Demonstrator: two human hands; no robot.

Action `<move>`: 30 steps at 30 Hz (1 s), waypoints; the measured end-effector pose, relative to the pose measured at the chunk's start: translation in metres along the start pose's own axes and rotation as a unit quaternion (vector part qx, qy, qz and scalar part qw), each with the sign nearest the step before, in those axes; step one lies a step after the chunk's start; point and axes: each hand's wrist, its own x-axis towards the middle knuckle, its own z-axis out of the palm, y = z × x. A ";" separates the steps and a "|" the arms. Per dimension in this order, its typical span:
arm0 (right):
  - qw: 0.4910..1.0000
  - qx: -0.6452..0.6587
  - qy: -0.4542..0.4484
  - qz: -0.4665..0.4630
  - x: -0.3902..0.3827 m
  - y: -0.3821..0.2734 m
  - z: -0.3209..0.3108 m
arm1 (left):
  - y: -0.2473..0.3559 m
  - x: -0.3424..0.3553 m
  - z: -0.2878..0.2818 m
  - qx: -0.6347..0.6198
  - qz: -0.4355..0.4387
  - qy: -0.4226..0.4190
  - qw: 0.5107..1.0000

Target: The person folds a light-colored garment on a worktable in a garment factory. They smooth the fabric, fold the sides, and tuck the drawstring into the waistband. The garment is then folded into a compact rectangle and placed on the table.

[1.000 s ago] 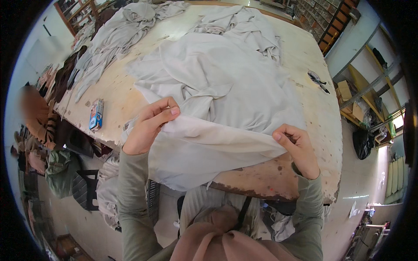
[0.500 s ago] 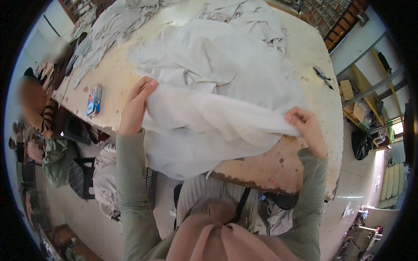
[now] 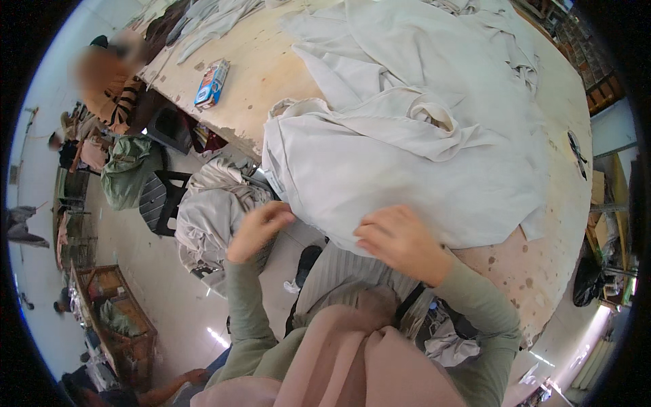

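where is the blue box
In the head view, the box lies on the table near its left edge, left of the pale cloth and beyond the left hand.

Left of the broad, stained wooden table spreads a pale, smooth floor, where a black slatted chair stands near the table and an open wooden crate sits farther from it, with a whitish wall beyond both. Right of the table rises shelving, and bright light gleams off the floor on that side.
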 end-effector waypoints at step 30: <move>0.961 -0.077 -0.127 -0.234 0.018 -0.057 0.002 | 0.107 0.011 0.021 0.185 0.584 0.263 0.745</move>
